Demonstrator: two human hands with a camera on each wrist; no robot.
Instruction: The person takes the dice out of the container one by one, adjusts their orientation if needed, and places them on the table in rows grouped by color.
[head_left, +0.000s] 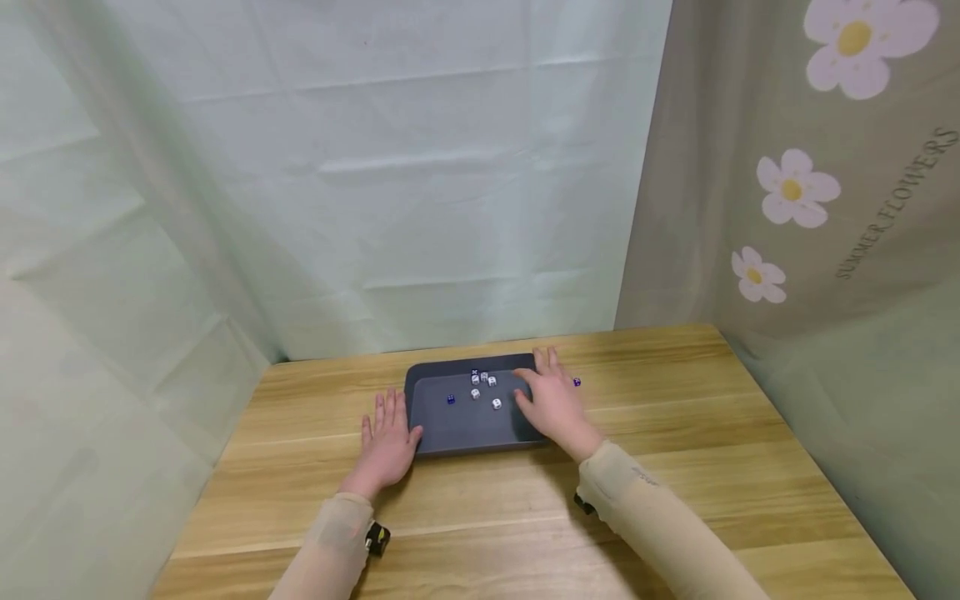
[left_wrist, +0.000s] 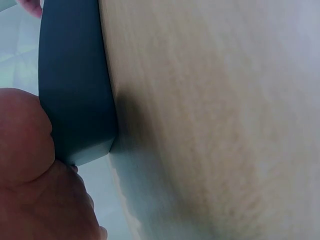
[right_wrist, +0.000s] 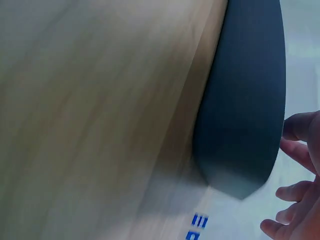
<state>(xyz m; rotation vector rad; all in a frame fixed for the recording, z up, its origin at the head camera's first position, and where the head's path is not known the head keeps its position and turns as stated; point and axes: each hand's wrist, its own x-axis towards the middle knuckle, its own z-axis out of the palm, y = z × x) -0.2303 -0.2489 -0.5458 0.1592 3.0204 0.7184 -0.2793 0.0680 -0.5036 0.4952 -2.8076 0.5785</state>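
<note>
A dark grey tray (head_left: 472,442) lies on the wooden table with several white dice (head_left: 497,404) and a blue die (head_left: 451,399) inside. Another dark blue die (head_left: 475,372) sits by the tray's far wall. My left hand (head_left: 386,446) rests along the left side, fingers straight and thumb at the near-left corner. In the left wrist view, that hand touches the tray wall (left_wrist: 75,75). Over the right rim is my right hand (head_left: 558,404), fingers spread, with thumb and index finger above the tray's inside. Its fingers (right_wrist: 295,192) appear loosely bent beside the tray wall.
A blue die (head_left: 577,382) lies on the table outside the tray, just right of my right hand. The wooden table (head_left: 480,525) meets pale cloth (head_left: 450,208) at its back edge. A flower-printed curtain (head_left: 697,208) hangs at the right.
</note>
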